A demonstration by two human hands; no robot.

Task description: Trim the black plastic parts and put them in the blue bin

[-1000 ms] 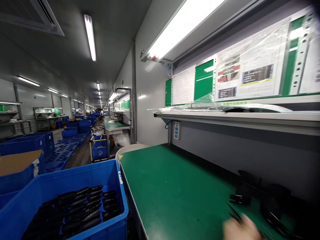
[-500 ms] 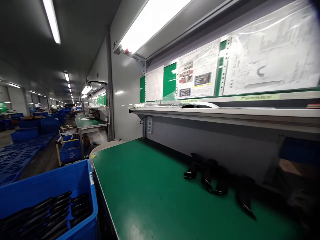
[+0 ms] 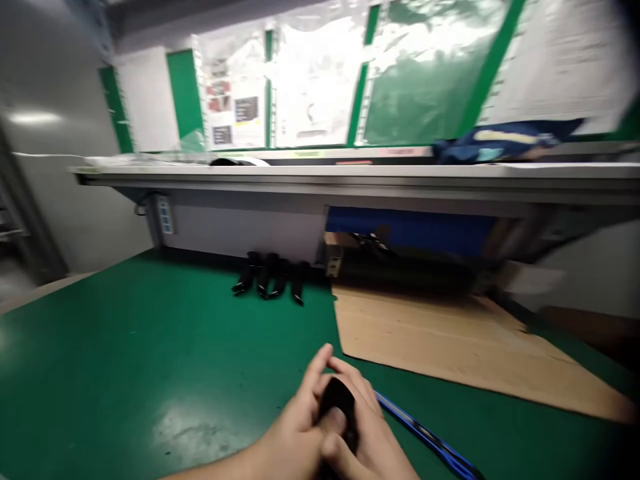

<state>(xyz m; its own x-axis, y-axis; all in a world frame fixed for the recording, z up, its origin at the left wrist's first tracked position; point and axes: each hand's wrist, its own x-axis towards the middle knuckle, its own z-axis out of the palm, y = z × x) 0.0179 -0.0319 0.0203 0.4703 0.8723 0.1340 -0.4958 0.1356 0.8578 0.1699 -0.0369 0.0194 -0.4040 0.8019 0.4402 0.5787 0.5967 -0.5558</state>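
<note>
Both my hands are closed around a black plastic-looking part (image 3: 339,395) at the bottom middle, its rounded end showing between them. My left hand (image 3: 293,427) wraps it from the left, and my right hand (image 3: 373,433) from the right. The thumbs lie on the part's near face, while its lower end is hidden by the hands. Right beside my right hand, a long thin blue-and-black tool (image 3: 425,435) lies on the green tabletop (image 3: 200,360); its kind is unclear. Farther back stand several curved black parts (image 3: 273,277) in a row.
A flat cardboard sheet (image 3: 425,340) covers the tabletop's right side. Behind it, an opening with a blue flap (image 3: 415,227) holds dark parts. A shelf (image 3: 300,175) crosses above the table, carrying a dark blue cloth-like bundle (image 3: 505,141). A power strip (image 3: 165,215) hangs at left.
My view has swung right, from the blue bin and aisle to the bench's middle. Both hands have come into view with a black part in them. The cardboard and blue tool now show.
</note>
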